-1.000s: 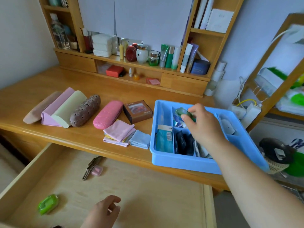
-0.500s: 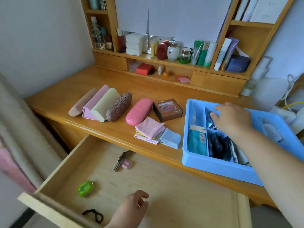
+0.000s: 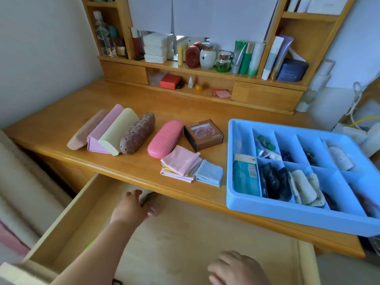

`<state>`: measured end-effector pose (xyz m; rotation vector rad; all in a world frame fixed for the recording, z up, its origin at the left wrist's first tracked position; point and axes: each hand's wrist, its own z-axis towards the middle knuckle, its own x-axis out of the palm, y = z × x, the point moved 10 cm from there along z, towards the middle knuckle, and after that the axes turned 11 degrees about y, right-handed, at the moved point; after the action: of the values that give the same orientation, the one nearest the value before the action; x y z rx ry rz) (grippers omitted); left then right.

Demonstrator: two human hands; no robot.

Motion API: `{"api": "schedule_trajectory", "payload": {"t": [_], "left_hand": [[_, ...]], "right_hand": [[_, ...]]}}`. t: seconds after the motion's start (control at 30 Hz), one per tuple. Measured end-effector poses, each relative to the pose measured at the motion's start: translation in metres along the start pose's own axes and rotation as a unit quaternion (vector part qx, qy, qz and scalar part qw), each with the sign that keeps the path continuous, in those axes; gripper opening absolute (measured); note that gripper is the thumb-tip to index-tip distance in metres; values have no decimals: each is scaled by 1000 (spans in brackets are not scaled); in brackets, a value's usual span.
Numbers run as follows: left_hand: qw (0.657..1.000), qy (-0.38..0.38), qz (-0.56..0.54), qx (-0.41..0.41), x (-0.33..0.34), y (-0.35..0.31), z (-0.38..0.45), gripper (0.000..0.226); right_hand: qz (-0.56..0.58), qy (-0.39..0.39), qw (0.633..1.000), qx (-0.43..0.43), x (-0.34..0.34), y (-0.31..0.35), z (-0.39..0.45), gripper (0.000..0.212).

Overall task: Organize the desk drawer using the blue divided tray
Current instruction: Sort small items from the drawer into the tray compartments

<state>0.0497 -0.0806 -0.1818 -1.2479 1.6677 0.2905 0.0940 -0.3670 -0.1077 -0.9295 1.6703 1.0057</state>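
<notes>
The blue divided tray (image 3: 287, 215) sits on the desk at the right, several of its compartments holding small items. Below the desk edge the wooden drawer (image 3: 195, 233) stands pulled out. My left hand (image 3: 129, 209) reaches to the drawer's back, its thumb and fingers spread over a dark set of keys (image 3: 148, 198) and touching a small pink item (image 3: 153, 211). No closed grip shows. My right hand (image 3: 236, 268) hovers low over the drawer's front right, fingers relaxed and holding nothing. A green item (image 3: 88, 245) is mostly hidden behind my left arm.
Several glasses cases (image 3: 111, 130), a pink case (image 3: 165, 138), a small brown box (image 3: 203, 135) and folded cloths (image 3: 191, 165) line the desktop left of the tray. A black hair tie (image 3: 117, 282) lies at the drawer front. Shelves of bottles stand behind.
My right hand has left the tray and dropped down over the drawer front. My left hand has moved from the drawer front to the keys at the back.
</notes>
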Motion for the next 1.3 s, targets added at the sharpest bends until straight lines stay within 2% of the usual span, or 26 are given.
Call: {"api": "schedule_trajectory", "payload": {"t": [0.07, 0.13, 0.23, 0.3, 0.4, 0.47, 0.53, 0.6, 0.7, 0.73, 0.8, 0.87, 0.93, 1.0, 1.03, 1.1, 1.23, 1.3], "left_hand": [[1000, 19, -21, -5, 9, -5, 8, 20], [998, 13, -57, -5, 10, -4, 12, 8], [999, -9, -52, 10, 1, -1, 6, 19], [996, -50, -52, 52, -10, -6, -12, 23], [982, -81, -70, 156, -14, -39, -65, 24], [966, -91, -64, 234, -7, -68, -111, 30], [952, -86, -52, 290, 11, -91, -155, 22], [945, -85, -61, 310, 30, -107, -191, 10], [923, -88, -96, 363, 42, -127, -231, 32], [912, -86, -108, 387, 41, -134, -240, 36], [900, -102, -148, 397, 32, -140, -248, 32], [904, -66, -267, 329, 26, -138, -237, 30], [889, 70, -360, 273, 39, -150, -227, 26], [865, 177, -375, 283, 42, -178, -234, 33], [854, 196, -374, 303, 37, -194, -242, 26], [827, 200, -398, 342, 23, -223, -254, 10], [798, 135, -443, 385, -1, -275, -257, 21], [795, 109, -451, 390, -8, -304, -253, 23]], "right_hand": [[81, 46, 995, 31, 22, -16, 0, 32], [148, 19, 988, 39, 36, -32, 0, 32], [221, 56, 970, 82, 53, -42, 4, 33], [289, 47, 950, 113, 51, -40, 5, 30], [449, 19, 881, 147, 50, -34, 8, 21], [572, 17, 809, 135, 48, -20, 13, 30], [657, 10, 744, 121, 44, -4, 17, 34], [714, -15, 691, 112, 39, 8, 15, 26], [752, -67, 642, 132, 30, -2, -6, 13], [763, -71, 629, 135, 26, -8, -15, 15], [761, -66, 635, 117, 12, -17, -32, 24], [731, -52, 676, 79, -10, -20, -48, 30], [697, -49, 714, 33, -36, -24, -63, 39], [666, -54, 744, -9, -65, -29, -77, 44], [656, -59, 752, -23, -79, -33, -82, 45], [646, -86, 757, -42, -105, -47, -91, 46], [663, -165, 728, -55, -141, -88, -100, 34], [636, -217, 740, -8, -147, -118, -105, 29]]}}
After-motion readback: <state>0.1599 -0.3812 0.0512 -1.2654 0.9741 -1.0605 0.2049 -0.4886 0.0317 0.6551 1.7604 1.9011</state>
